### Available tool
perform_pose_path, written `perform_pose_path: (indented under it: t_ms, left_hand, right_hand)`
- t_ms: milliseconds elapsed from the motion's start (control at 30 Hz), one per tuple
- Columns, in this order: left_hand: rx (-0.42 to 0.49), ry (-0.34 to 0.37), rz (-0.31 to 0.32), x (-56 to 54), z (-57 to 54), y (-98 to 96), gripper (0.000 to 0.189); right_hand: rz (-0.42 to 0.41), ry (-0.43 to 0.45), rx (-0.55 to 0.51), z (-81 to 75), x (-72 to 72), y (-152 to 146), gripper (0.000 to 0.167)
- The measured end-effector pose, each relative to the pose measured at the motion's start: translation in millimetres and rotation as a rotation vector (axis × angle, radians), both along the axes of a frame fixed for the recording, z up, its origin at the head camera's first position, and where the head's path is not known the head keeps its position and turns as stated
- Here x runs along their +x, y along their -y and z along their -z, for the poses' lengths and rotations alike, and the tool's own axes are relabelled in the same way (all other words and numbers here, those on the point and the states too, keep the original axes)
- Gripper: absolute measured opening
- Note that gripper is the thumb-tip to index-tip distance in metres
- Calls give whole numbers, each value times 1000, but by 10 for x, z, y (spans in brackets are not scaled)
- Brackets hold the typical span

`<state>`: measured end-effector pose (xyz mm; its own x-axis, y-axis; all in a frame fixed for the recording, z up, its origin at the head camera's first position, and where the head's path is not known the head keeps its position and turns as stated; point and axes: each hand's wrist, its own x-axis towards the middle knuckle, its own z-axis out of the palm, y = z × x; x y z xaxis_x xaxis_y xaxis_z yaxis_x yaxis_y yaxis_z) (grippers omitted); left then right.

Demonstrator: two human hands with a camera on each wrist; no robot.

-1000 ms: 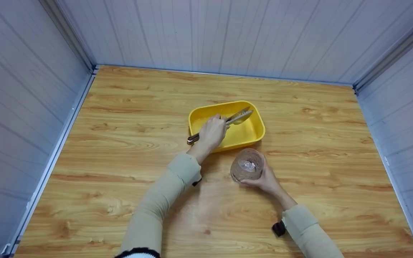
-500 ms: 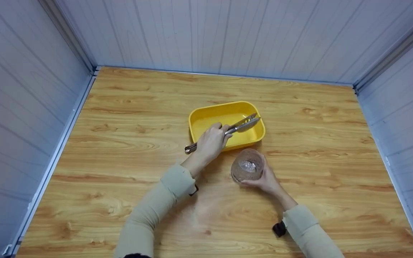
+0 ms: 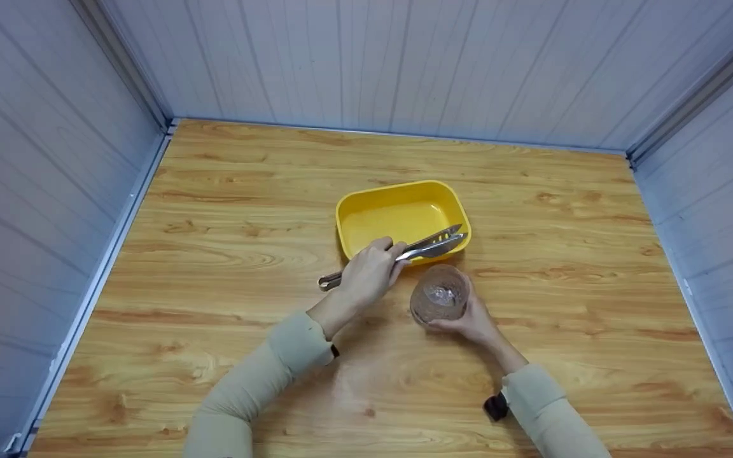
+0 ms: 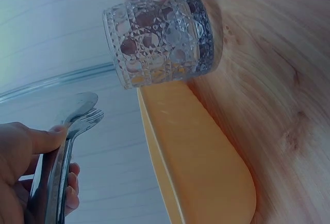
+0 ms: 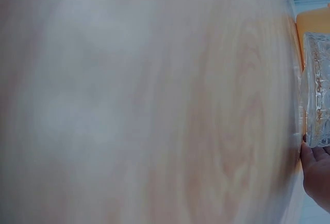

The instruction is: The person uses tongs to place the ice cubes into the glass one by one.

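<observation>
My left hand (image 3: 368, 275) grips a pair of metal serving tongs (image 3: 433, 245) around the middle, over the near side of a yellow tray (image 3: 379, 226). In the left wrist view the tongs (image 4: 85, 113) show one spoon-shaped tip and one fork-shaped tip, set close together with nothing seen between them. Just in front of the tray, a clear patterned drinking glass (image 3: 438, 296) stands upright on the wooden table. My right hand (image 3: 471, 321) holds the glass from its right side, thumb at the near side. In the right wrist view the glass (image 5: 318, 90) is partly cut off.
The wood-grain table (image 3: 245, 248) carries the tray and glass. A pale panel wall (image 3: 373, 63) rises behind it, with more panels (image 3: 55, 191) along the left and right sides. The tray's near wall (image 4: 191, 157) lies close to the glass.
My left hand has drawn the tongs back toward me, from over the tray's middle to its near right rim. The right hand and glass stay in place.
</observation>
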<state>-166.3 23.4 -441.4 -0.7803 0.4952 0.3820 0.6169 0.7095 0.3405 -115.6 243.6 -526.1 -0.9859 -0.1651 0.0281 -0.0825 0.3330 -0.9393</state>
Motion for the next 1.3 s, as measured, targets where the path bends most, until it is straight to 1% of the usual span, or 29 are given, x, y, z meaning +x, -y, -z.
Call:
perform_pose_path:
  t_ms: [133,300,567,700,867,1067,1300]
  left_hand:
    - [12,-24,31,61,-4,35,20]
    - [-6,-48,62,130,-4,80,18]
    - [-59,-51,61,218,28,135,18]
    - [-60,-37,59,240,48,148,19]
    - [-63,-25,73,251,64,152,19]
    - [-65,-14,93,266,90,152,21]
    - [-62,4,87,280,113,162,30]
  right_hand:
    - [-3,-27,-10,12,-3,0,97]
    - [-19,-56,-29,30,-15,-6,98]
    - [-20,-60,-18,32,-22,-7,95]
    - [-13,-46,-3,15,-14,-8,95]
    - [-6,-12,-2,1,-1,-5,96]
    - [-1,-8,30,-1,12,-6,96]
    - [8,10,37,-9,15,-12,94]
